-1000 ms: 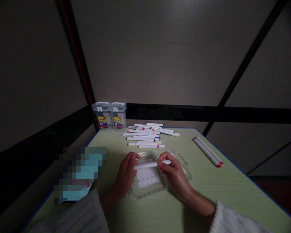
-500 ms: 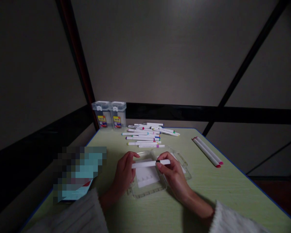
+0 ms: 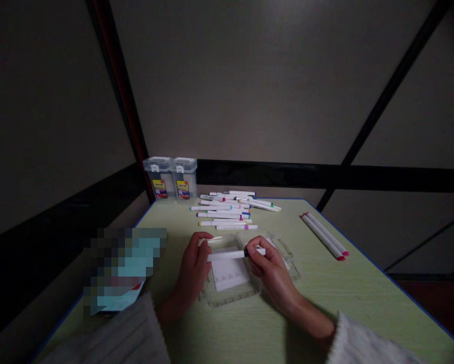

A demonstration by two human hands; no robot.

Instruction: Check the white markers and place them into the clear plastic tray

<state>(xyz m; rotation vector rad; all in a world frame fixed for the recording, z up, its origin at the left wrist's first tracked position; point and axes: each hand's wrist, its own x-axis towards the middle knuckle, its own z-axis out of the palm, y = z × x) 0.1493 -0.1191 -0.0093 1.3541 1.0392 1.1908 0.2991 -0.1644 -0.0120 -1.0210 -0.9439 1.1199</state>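
A white marker [image 3: 227,256] with a dark band is held level between my two hands. My left hand [image 3: 195,259] is closed around its left end. Near the band and the right end, my right hand [image 3: 268,263] pinches it with thumb and fingers. Directly beneath lies a clear plastic case [image 3: 232,299], opened flat on the table, with a white insert [image 3: 230,275] in its near half. My right hand covers part of the case's other half.
Several white markers with coloured ends [image 3: 223,216] lie in a loose pile beyond the case. Two clear lidded boxes [image 3: 184,184] stand at the back left. Two long white tubes with red ends [image 3: 323,237] lie on the right. A blurred-out turquoise object [image 3: 130,273] is at left.
My right hand's fingers have closed further over the marker's right end and band. My left hand has shifted slightly upward, its index finger curled closer.
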